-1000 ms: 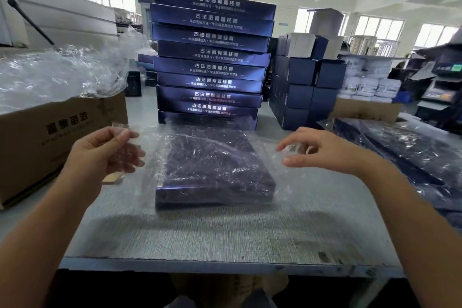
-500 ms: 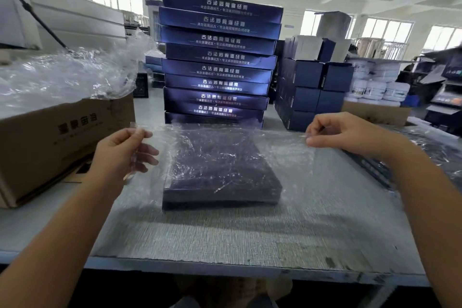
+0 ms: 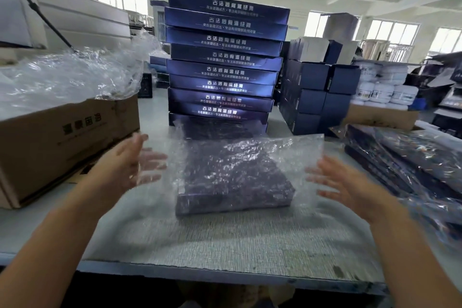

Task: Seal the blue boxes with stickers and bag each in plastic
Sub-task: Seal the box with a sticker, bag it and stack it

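A flat blue box (image 3: 232,182) lies in the middle of the grey table (image 3: 225,245), inside a crinkled clear plastic bag (image 3: 295,150) whose open far flap stands up loosely. My left hand (image 3: 130,165) hovers left of the bag with fingers spread, blurred, holding nothing. My right hand (image 3: 342,182) hovers right of the bag, also with straight spread fingers. Behind the bagged box rises a tall stack of blue boxes (image 3: 225,62) with white lettering.
A cardboard carton (image 3: 62,142) filled with clear plastic bags (image 3: 70,77) stands at the left. Bagged blue boxes (image 3: 405,165) lie piled at the right. Smaller dark blue cartons (image 3: 315,97) and white jars (image 3: 385,87) stand behind.
Both hands have let go of the bag's far corners and opened, dropping beside the box. The bag's flap now stands loose.
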